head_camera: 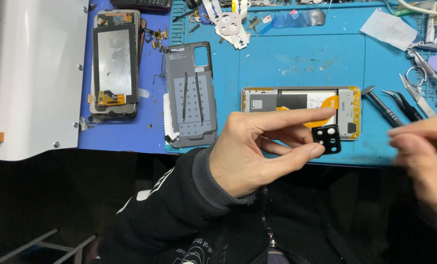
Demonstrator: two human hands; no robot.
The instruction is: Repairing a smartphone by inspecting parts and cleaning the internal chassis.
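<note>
- The left hand [243,156] pinches a small black camera-lens cover [327,139] by its edge between thumb and forefinger, the other fingers loosely curled; the right hand [424,151] hovers blurred just to the right, fingers drawn together, and I cannot tell whether it holds anything.
- The cover hangs in the air just past the left fingertips, over the near edge of the blue work mat [296,58].
- Judged from this grip, holding only the rim looks wise, since it keeps fingerprints off the lens windows.
- Just beyond the left fingers lies the opened phone frame [348,105] with its orange flex cable.
- Further left of the left hand sits the grey back cover [189,93].
- Above the right hand lie black tweezers [402,105].
</note>
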